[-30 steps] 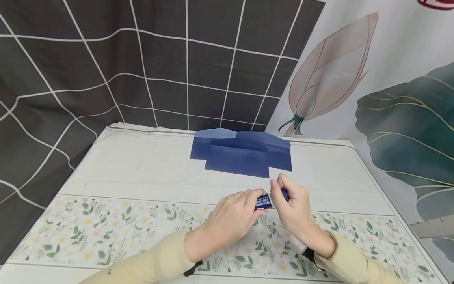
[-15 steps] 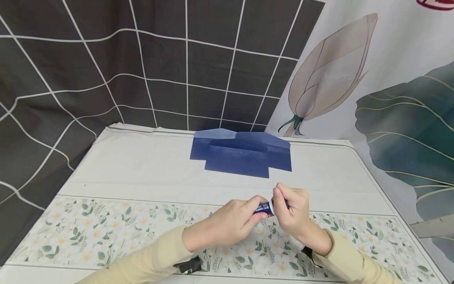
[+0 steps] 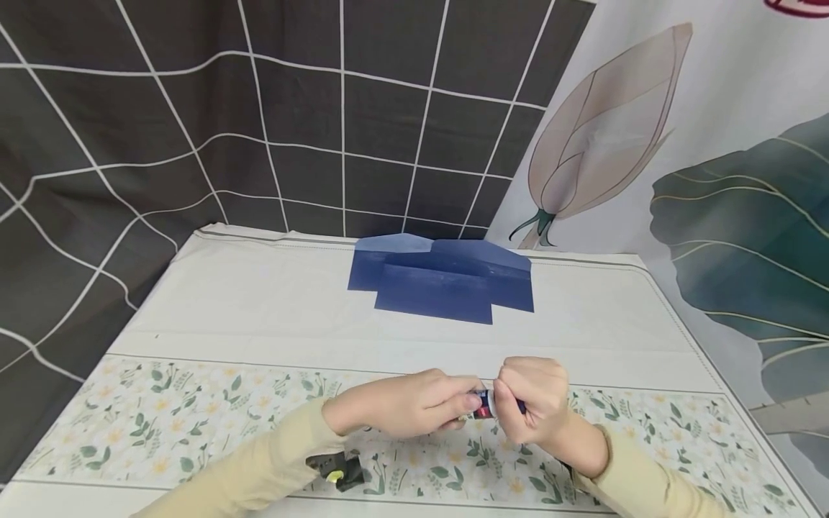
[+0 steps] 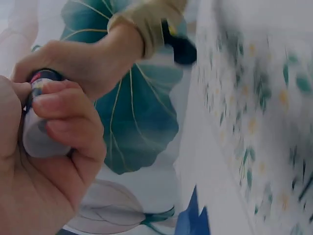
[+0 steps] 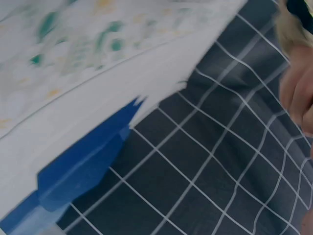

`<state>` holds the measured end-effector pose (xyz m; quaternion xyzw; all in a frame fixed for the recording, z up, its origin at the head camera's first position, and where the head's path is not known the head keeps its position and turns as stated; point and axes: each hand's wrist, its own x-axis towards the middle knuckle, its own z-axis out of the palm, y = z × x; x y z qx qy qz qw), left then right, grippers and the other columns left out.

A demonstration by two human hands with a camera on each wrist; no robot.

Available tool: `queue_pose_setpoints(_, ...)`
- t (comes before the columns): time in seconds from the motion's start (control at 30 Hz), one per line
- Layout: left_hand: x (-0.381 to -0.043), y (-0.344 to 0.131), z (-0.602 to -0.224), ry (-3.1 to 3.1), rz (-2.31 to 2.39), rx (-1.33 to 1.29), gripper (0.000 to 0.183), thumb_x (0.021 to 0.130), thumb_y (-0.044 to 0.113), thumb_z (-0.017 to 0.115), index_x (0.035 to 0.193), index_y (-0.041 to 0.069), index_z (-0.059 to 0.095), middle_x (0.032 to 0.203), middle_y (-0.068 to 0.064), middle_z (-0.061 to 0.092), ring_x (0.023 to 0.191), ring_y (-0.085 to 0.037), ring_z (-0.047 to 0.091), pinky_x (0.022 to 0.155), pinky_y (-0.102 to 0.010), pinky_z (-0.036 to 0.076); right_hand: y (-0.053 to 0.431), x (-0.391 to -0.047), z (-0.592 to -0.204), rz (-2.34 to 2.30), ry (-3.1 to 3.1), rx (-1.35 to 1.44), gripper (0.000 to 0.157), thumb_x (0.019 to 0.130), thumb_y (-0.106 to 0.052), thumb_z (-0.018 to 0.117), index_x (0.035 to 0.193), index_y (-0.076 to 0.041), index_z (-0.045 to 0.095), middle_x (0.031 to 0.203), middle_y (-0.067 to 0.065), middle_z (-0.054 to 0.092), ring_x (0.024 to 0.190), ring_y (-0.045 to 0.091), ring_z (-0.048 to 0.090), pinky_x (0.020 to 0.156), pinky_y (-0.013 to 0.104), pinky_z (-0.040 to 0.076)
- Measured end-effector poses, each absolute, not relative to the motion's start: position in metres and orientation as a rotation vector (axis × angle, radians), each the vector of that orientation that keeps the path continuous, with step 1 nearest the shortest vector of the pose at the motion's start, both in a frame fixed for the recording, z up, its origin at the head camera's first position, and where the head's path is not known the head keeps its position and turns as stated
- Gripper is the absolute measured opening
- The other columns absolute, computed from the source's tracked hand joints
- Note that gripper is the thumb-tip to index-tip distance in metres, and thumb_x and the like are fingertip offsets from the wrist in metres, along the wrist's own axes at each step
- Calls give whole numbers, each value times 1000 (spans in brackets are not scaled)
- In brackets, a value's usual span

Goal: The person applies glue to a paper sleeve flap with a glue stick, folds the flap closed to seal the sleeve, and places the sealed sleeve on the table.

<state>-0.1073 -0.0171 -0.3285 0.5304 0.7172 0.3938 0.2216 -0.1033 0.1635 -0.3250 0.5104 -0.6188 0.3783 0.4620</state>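
Observation:
A small dark blue glue stick [image 3: 482, 404] with a white band and a red patch on its label is held level between both hands, over the flowered strip of the tablecloth. My left hand [image 3: 421, 403] grips its body; the left wrist view shows the fingers [image 4: 63, 105] curled round the pale grey base. Its other end, dark blue, sits in my right fist [image 3: 534, 399], which hides most of it. Behind the hands a dark blue paper sheet [image 3: 434, 293] with cut corners and folded flaps lies on the white cloth.
A white tablecloth [image 3: 246, 288] with a flowered strip covers the table. Beyond its back edge hangs a dark curtain [image 3: 382, 129] with white grid lines. On the right hangs a white curtain [image 3: 712, 79] with large leaf prints.
Both hands have come lower, nearer the body, still gripping the glue stick. My left wrist has turned, and the label shows a different side with red on it. The blue paper stays put.

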Motion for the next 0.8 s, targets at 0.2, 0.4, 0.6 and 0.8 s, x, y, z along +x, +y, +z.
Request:
queue_pose_setpoints(0.2, -103, -24, -323, 2437, 926, 1351, 23, 104, 29, 40, 118, 16, 53, 67, 11, 47, 50, 0, 35, 52, -14, 33, 185, -93, -332, 969, -2158, 1085, 34, 97, -41, 54, 77, -13, 51, 57, -9, 53, 46, -7, 32, 42, 4, 26)
queue_pose_setpoints(0.4, -97, -30, -322, 2673, 812, 1349, 22, 100, 34, 49, 111, 16, 52, 69, 12, 52, 50, 0, 38, 47, -15, 31, 194, -82, -323, 799, -2494, 1232, 22, 92, -33, 65, 103, -17, 54, 78, -13, 64, 55, -12, 42, 47, 3, 34)
queue_pose_setpoints(0.6, -90, -33, -321, 2666, 799, 1415, 23, 100, 36, 47, 112, 16, 50, 70, 14, 55, 48, 3, 35, 45, -15, 27, 194, -77, -321, 590, -2347, 1376, 24, 100, -36, 48, 97, -12, 52, 86, -5, 69, 63, -6, 54, 50, 2, 37)
queue_pose_setpoints(0.8, -87, -34, -316, 2645, 723, 1484, 26, 100, 37, 46, 114, 15, 50, 62, 17, 48, 45, 3, 28, 43, -16, 23, 197, -82, -323, 641, -2079, 1528, 25, 101, -30, 47, 89, -9, 54, 77, -6, 60, 58, -3, 45, 51, -1, 30)
